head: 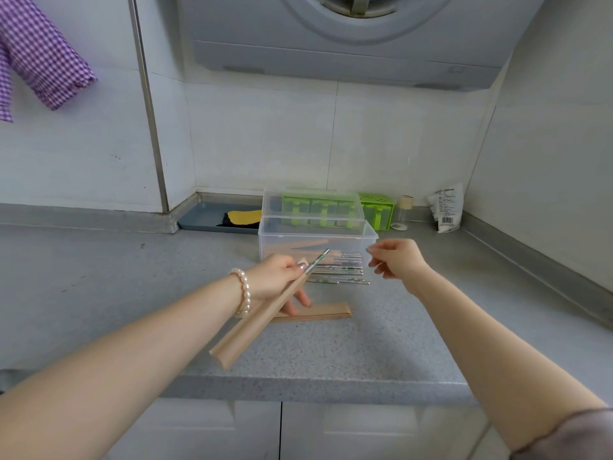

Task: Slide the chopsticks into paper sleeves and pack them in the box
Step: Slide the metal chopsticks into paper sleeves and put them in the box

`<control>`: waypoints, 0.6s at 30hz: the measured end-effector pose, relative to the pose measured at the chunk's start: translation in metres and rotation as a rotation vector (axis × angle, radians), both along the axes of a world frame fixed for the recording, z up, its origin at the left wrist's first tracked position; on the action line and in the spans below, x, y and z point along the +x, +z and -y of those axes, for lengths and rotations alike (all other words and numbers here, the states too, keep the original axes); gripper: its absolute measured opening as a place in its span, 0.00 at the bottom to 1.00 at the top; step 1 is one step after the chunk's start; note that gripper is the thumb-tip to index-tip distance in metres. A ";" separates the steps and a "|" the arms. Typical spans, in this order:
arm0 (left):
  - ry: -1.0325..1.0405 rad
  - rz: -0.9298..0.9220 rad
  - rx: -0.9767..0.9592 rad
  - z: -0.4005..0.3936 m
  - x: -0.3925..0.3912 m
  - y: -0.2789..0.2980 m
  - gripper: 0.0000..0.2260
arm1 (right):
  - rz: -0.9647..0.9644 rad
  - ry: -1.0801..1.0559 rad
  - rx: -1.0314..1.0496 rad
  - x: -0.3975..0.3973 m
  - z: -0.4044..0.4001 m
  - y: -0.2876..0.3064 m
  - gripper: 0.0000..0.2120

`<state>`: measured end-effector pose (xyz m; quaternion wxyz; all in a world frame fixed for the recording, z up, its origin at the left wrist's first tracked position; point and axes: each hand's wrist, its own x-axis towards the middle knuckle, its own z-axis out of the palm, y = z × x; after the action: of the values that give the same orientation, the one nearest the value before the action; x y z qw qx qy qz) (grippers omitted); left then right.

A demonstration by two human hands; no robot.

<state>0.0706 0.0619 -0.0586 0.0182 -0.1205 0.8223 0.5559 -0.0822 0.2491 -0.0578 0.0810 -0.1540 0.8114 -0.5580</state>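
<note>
My left hand grips a tan paper sleeve slanting toward me, with metal chopstick tips sticking out of its far end. My right hand hovers just right of those tips, fingers loosely curled and holding nothing. Several loose metal chopsticks lie on the counter in front of the clear plastic box, which has sleeved pairs inside. A small stack of empty sleeves lies flat under my left hand.
The box's clear lid leans behind it against green containers. A grey tray sits at the back left, a small jar and a white packet at the back right. The counter edge runs near me.
</note>
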 end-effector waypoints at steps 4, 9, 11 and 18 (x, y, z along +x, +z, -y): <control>0.100 0.022 0.088 0.016 -0.002 -0.009 0.11 | -0.145 0.011 0.319 -0.017 0.014 -0.033 0.07; 0.128 0.083 0.177 0.028 -0.006 -0.014 0.10 | -0.290 0.133 0.456 -0.023 0.044 -0.052 0.05; 0.106 0.103 0.192 0.032 -0.007 -0.016 0.06 | -0.324 0.165 0.471 -0.024 0.054 -0.055 0.06; -0.008 0.142 0.084 0.036 -0.007 -0.021 0.05 | -0.360 0.220 0.519 -0.030 0.068 -0.065 0.07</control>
<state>0.0634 0.0254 -0.0800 0.0836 -0.1553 0.7954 0.5799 -0.1123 0.1814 -0.1225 0.0327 -0.3108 0.9064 -0.2843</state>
